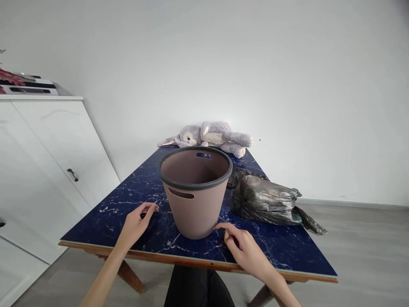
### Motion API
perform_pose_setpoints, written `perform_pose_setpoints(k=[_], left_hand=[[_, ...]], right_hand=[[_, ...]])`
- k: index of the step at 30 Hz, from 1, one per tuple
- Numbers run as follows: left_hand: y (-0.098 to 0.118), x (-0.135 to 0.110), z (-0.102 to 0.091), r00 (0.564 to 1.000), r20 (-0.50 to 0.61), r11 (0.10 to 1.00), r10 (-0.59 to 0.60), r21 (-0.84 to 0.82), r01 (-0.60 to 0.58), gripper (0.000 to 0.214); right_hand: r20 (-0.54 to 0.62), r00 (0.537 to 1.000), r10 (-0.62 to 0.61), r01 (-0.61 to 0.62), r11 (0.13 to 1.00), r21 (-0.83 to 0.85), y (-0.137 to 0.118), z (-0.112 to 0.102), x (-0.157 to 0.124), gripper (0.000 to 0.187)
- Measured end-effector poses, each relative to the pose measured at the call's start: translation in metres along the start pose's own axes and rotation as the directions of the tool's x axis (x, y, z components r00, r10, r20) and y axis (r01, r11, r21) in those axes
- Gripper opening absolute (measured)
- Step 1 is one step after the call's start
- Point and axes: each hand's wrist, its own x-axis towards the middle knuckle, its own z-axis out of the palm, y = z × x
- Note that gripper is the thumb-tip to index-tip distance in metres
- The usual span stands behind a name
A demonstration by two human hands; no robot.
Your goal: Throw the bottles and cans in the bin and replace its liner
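Note:
A brownish-pink trash can (pixel 198 209) with a dark grey rim stands upright on the table. It has slotted handle holes in its front and back walls, and the visible part of its inside holds nothing. Left of the can, my left hand (pixel 136 226) rests on the tabletop, fingers curled and tips drawn together with the thumb; nothing shows between them. My right hand (pixel 244 247) lies at the can's lower right. Its index finger stretches out to the base of the can and seems to touch it, while the other fingers are bent.
A tied black plastic bag (pixel 265 200), filled, lies on the right, its end past the table's edge. Behind the can lies a grey plush rabbit (pixel 217 134) by the wall. The blue marble-patterned table (pixel 121 200) has a wooden edge. A white cabinet (pixel 54 149) stands left.

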Motion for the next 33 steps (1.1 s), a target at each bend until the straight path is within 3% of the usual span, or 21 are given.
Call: perform_pose_setpoints(k=[10,20,33], left_hand=[[0.0046,0.0052,-0.0011,1.000,0.002,0.999,-0.023,0.044,0.022,0.058],[0.0054,0.0049,-0.0002,0.999,0.003,0.999,-0.034,0.027,0.034,0.057],[0.0029,0.0060,0.0002,1.000,-0.002,0.999,-0.022,0.040,0.022,0.056]], right_hand=[[0.003,0.999,0.039,-0.039,0.999,0.001,0.0009,-0.0004,0.0019,0.055],[-0.060,0.998,0.001,0.003,0.998,0.069,0.0000,-0.0007,0.0011,0.031],[-0.082,0.997,0.002,0.005,0.997,0.081,-0.0032,-0.0022,-0.0003,0.030]])
